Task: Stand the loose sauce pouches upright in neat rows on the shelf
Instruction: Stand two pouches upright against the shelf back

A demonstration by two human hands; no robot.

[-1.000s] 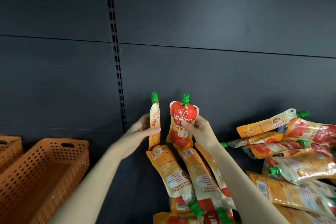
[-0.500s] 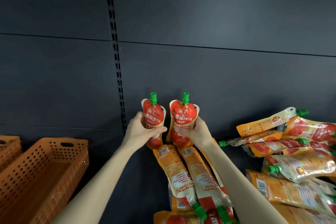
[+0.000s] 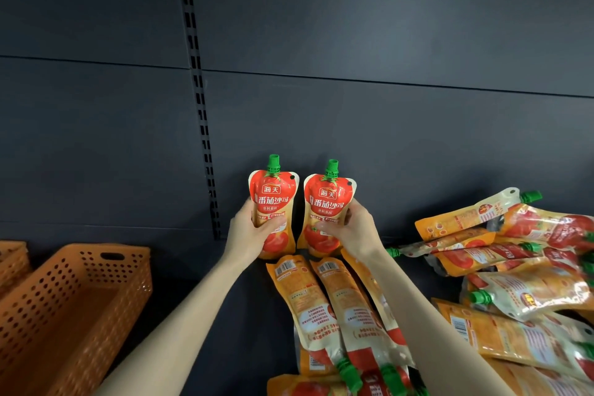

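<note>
Dark shelf (image 3: 199, 305) against dark panelled wall (image 3: 385, 26); perforated orange plastic basket (image 3: 67, 305) empty; left hand (image 3: 254, 235) and right hand (image 3: 353, 231) each grip an upright red green-capped sauce pouch (image 3: 273, 199)

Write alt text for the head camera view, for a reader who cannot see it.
Two bare hands each hold a red sauce pouch upright, side by side against a dark shelf's back panel: left hand on the left pouch, right hand on the right pouch. More pouches lie loose to the right; an orange basket sits left.
</note>
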